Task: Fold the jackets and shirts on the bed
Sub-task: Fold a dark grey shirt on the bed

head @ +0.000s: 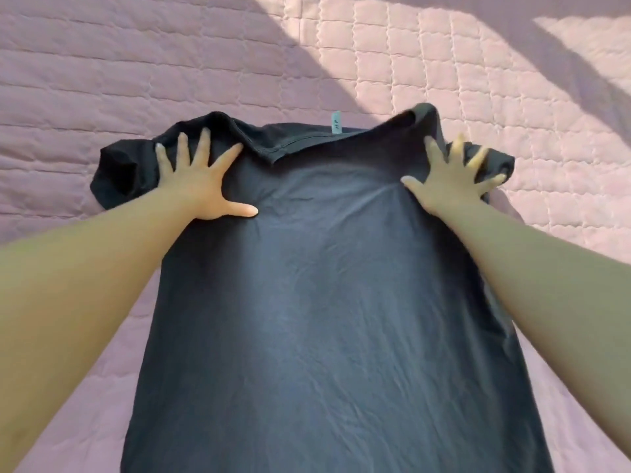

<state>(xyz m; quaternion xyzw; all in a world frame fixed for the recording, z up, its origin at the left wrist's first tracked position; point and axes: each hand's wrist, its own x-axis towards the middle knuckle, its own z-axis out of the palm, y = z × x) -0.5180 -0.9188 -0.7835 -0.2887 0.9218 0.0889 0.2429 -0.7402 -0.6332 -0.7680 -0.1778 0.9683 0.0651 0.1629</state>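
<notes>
Here the shirt [324,302] lay flat on the bed [102,80], collar at 12 o'clock (tag showing). Left hand [198,186] and right hand [450,179] pressed its shoulders, fingers spread, grasping nothing.

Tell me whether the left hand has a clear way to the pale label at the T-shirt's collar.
Probably yes. The left hand lies flat with fingers spread on the black T-shirt by the collar, and only bare fabric lies between it and the label.
</notes>
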